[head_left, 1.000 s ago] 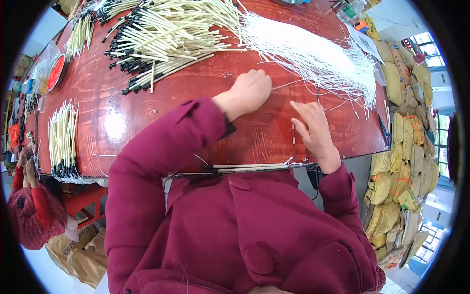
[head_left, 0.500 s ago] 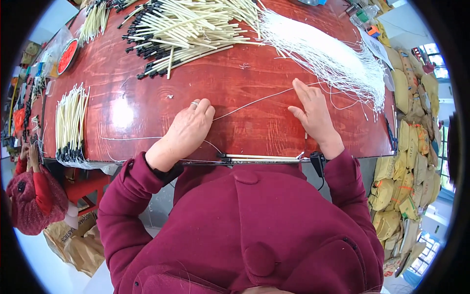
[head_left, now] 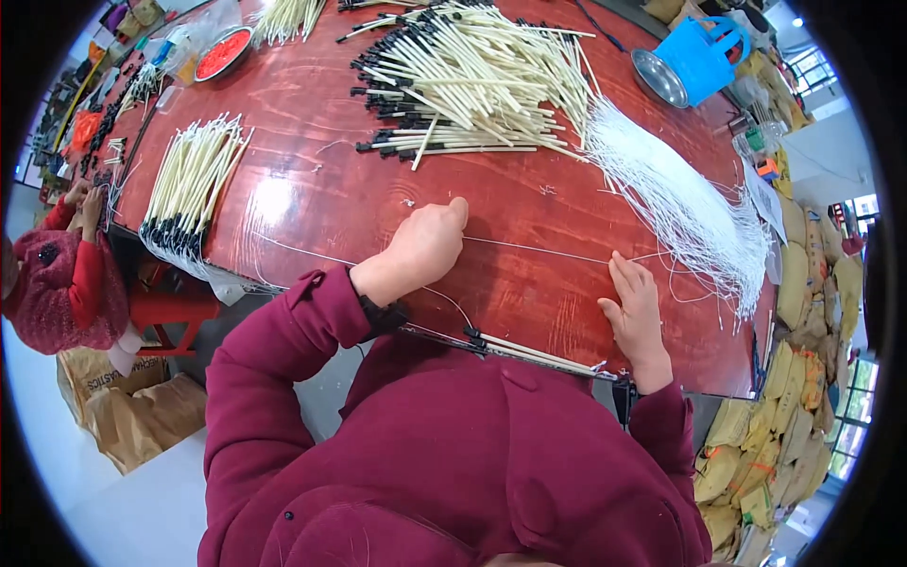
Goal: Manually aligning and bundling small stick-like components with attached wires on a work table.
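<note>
My left hand (head_left: 422,248) is closed around a thin white string (head_left: 529,249) above the red table. The string runs taut from it toward my right hand (head_left: 635,307), whose fingertips touch or hover over the string; its fingers are stretched out and the thumb stands apart. A loose length of string trails left from my left wrist. Along the table's front edge, between my forearms, lie pale sticks (head_left: 543,355) with a black end piece. A white bundle of strings (head_left: 671,180) spreads over the table beyond my right hand.
A heap of black-tipped pale sticks (head_left: 472,85) covers the far middle, with a stick bundle (head_left: 196,184) at left. A bowl of red bits (head_left: 224,55), a blue watering can (head_left: 701,59) and a metal dish (head_left: 659,77) stand farther back. Another person (head_left: 71,283) sits at left.
My view has shifted, so the table appears lower and farther right. My left hand has tightened into a fist on the string, and the string has been drawn straighter.
</note>
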Available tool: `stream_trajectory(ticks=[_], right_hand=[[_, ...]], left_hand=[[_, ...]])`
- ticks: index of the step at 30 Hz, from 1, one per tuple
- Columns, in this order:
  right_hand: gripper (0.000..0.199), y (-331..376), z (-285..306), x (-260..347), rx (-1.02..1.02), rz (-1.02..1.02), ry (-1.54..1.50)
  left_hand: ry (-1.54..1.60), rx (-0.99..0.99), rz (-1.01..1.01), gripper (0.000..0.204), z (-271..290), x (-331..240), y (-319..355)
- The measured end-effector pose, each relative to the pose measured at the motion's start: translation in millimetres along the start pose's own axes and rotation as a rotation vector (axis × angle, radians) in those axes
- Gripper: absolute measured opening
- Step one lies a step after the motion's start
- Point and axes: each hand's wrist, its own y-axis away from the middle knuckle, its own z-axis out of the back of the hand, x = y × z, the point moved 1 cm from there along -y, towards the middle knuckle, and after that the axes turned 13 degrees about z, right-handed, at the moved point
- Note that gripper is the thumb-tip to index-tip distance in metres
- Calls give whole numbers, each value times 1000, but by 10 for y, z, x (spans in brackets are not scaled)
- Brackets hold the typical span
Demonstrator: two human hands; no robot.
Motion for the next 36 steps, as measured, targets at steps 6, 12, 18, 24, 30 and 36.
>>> stream_trajectory(ticks=[6, 12, 18, 24, 30, 36], right_hand=[[64, 5, 89, -35, -10, -19, -20], [61, -9, 58, 4, -28, -11, -65], [60, -30, 14, -4, -78, -23, -83], [60, 42, -7, -25, -88, -53, -97], [58, 172, -174, -35, -87, -44, -100], [55, 183, -140, -175, -70, -45, -57]], left_hand=[[-186, -94, -106, 21, 355, -337, -153], [-305, -409, -404, 21, 762, -802, -1153], [-514, -396, -352, 16, 755, -914, -1777], [-589, -347, -433, 18, 709, -936, -1791], [-258, -465, -719, 19, 639, -821, -1237], [-14, -296, -395, 16, 646, -194, -132]])
